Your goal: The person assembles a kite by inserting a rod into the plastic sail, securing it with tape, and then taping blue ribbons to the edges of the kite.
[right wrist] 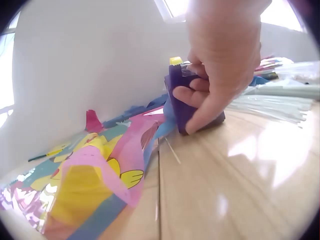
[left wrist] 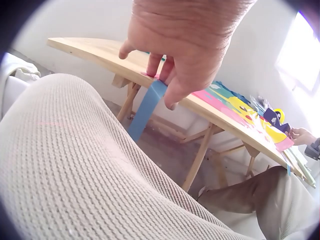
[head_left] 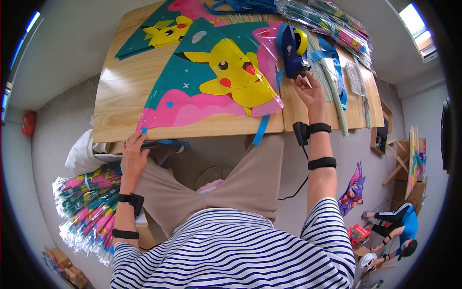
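Note:
A Pikachu kite sheet [head_left: 231,79] in teal, pink and yellow lies on the wooden table [head_left: 118,108]. At its near left corner is a short blue ribbon [left wrist: 147,107], hanging over the table edge in the left wrist view. My left hand [head_left: 134,151] rests there, fingers on the corner, thumb beside the ribbon. A second blue ribbon [head_left: 261,130] hangs from the kite's near right side. My right hand [head_left: 310,94] is at the near end of a dark blue tape dispenser [head_left: 294,50] with a yellow hub; I cannot tell whether its fingers pinch tape.
Another Pikachu kite [head_left: 166,31] lies at the back left. Plastic-wrapped kites [head_left: 332,24], pale rods [head_left: 332,82] and a clear box [head_left: 355,79] lie on the right. More bundled kites [head_left: 91,207] stand by my left leg. A person [head_left: 406,231] is at the far right.

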`<state>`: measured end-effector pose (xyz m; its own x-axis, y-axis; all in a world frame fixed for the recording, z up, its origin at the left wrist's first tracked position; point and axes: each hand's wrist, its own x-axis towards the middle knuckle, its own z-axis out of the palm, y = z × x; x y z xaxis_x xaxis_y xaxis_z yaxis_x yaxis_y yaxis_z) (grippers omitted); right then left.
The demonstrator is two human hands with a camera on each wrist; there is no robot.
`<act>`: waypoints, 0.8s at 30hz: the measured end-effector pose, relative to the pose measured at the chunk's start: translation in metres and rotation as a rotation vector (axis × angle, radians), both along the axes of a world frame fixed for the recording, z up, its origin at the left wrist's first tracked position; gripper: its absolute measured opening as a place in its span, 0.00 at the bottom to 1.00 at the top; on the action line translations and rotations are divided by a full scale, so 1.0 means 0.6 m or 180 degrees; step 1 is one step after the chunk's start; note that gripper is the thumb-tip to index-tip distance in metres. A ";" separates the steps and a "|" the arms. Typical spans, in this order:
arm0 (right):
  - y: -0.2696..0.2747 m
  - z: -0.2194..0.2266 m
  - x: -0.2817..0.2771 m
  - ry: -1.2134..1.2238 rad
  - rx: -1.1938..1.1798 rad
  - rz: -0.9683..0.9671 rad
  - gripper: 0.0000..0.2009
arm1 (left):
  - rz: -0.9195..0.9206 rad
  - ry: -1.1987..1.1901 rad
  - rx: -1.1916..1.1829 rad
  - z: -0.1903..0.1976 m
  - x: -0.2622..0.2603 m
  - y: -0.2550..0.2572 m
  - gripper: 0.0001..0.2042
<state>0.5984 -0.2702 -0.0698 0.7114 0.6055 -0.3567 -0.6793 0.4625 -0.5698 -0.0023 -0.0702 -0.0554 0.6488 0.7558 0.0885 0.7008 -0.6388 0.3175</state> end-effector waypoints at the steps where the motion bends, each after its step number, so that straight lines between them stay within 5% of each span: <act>1: -0.004 -0.004 -0.001 0.0306 0.0101 -0.0086 0.15 | 0.0007 -0.0011 -0.0007 -0.001 0.000 0.000 0.27; 3: -0.012 -0.012 -0.002 0.0926 0.0313 -0.0260 0.19 | 0.0008 -0.0020 -0.0008 -0.003 -0.001 0.000 0.26; 6: -0.014 0.013 -0.034 0.0734 -0.0202 -0.0632 0.21 | -0.0025 -0.0026 0.0014 -0.002 0.000 0.002 0.26; 9: -0.005 0.037 -0.044 0.0540 -0.0250 -0.0358 0.22 | -0.0041 -0.0025 0.0038 0.001 -0.002 -0.002 0.26; 24: 0.016 0.001 -0.003 -0.0403 -0.0578 -0.0239 0.10 | -0.0049 -0.0082 0.0083 -0.001 0.001 -0.001 0.27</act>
<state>0.5969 -0.2604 -0.0690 0.7981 0.4831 -0.3599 -0.5646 0.3913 -0.7267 -0.0020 -0.0710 -0.0562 0.6575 0.7430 0.1250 0.6827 -0.6577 0.3184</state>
